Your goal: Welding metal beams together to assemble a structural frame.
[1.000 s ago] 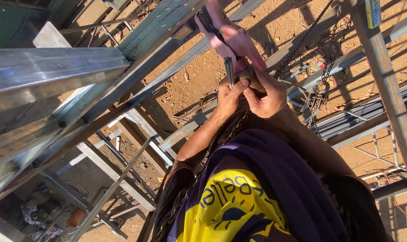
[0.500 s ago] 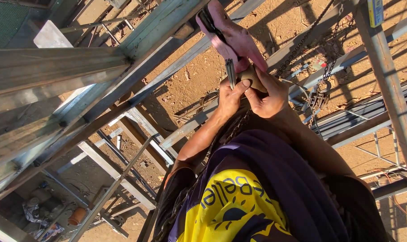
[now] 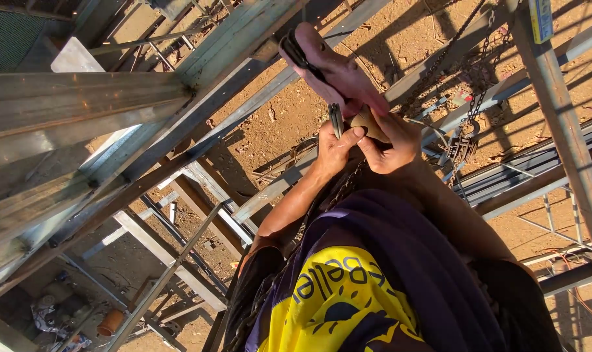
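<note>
Below me lies red-brown dirt ground (image 3: 289,124), seen through a lattice of steel framing, so I am looking down from high up on the structure.

My left hand (image 3: 335,151) and right hand (image 3: 388,145) meet just in front of my chest. The left grip is pressed together, thumb laid across toward the right hand, pinching a thin grey metal strip (image 3: 336,119) that stands up between the two hands. The right grip is curled shut around a small tan rounded piece (image 3: 364,121), fingers wrapped under it and touching the left thumb. Whether the strip and the tan piece are one tool I cannot tell. Just above both hands, touching them, hangs a pinkish work glove (image 3: 338,70), its dark cuff pointing up and away.

Outward from there, a chain (image 3: 439,62) runs slantwise past the right hand to a metal hook assembly (image 3: 462,146) near my right wrist. My forearms come up from a dark purple and yellow shirt (image 3: 348,293). A wide galvanised steel beam (image 3: 81,124) crosses at my left, and a rusty upright post (image 3: 557,111) stands at my right. Far down at the lower left sits an orange bucket (image 3: 110,322) among scraps.
</note>
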